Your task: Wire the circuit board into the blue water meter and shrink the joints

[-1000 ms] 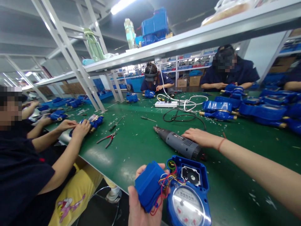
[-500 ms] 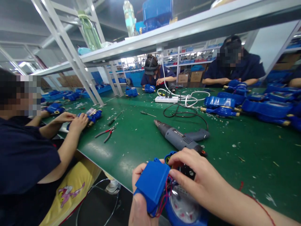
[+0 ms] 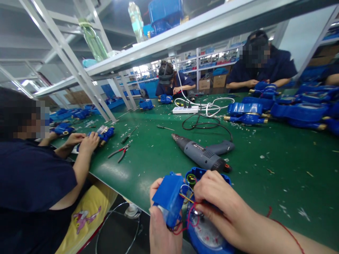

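Observation:
My left hand [image 3: 161,218] grips a blue plastic box [image 3: 168,195], thumb on its near side and fingers behind. Red, yellow, white and black wires [image 3: 188,220] run from the box toward my right hand [image 3: 222,204]. Its thumb and fingers are pinched together on these wires. Below and behind that hand is a blue meter housing [image 3: 194,240] with a round clear window [image 3: 209,233]. A round green-and-black part [image 3: 191,179] shows inside the housing's far end. My right hand covers much of the housing.
Beyond my hands a grey heat gun [image 3: 200,153] lies on the green table [image 3: 148,155]. Pliers [image 3: 119,152], screwdrivers [image 3: 165,127] and a white power strip [image 3: 185,110] lie farther off. Blue meters [image 3: 246,113] crowd the right. Co-workers sit left and opposite; a shelf [image 3: 159,44] hangs above.
My left hand has tilted the blue box, showing more of its side. My right hand has drawn the wires outward, away from the box. More of the housing's far end shows.

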Demonstrator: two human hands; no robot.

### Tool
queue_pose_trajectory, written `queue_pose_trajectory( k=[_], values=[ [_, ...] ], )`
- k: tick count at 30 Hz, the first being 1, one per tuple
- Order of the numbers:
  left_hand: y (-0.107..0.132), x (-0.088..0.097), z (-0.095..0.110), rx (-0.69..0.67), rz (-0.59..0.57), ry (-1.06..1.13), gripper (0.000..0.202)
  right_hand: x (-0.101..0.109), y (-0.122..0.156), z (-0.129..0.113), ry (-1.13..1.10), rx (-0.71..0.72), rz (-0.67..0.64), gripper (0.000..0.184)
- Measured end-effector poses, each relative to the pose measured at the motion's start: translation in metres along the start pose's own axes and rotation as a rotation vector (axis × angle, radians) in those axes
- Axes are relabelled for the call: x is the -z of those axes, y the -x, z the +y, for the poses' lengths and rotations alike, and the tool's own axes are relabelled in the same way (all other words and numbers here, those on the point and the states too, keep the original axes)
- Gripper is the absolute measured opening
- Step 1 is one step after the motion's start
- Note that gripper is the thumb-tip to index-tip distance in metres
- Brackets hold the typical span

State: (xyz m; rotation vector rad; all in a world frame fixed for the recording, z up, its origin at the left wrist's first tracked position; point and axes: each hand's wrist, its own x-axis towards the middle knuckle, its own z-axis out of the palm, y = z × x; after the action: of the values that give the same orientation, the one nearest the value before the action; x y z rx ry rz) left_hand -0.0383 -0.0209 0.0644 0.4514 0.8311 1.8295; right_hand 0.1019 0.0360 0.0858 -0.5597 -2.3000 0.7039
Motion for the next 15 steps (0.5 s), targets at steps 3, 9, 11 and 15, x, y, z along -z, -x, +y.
queue_pose_trajectory(
  k=[3, 9, 11, 15],
  values=[
    [-0.001, -0.001, -0.003, -0.021, 0.011, 0.013, 0.054, 0.004, -0.001, -0.001, -0.028, 0.076, -0.032, 0.013],
    [-0.005, 0.007, -0.004, -0.011, 0.022, 0.029, 0.052, 0.009, 0.001, -0.004, -0.052, 0.052, -0.036, 0.014],
    [-0.007, 0.011, -0.003, -0.007, -0.008, -0.003, 0.054, 0.008, -0.001, -0.006, -0.125, -0.072, 0.038, 0.019],
    [-0.008, 0.019, -0.004, -0.099, -0.027, -0.107, 0.06, -0.004, -0.01, -0.01, -0.097, -0.359, 0.13, 0.02]
  ],
)
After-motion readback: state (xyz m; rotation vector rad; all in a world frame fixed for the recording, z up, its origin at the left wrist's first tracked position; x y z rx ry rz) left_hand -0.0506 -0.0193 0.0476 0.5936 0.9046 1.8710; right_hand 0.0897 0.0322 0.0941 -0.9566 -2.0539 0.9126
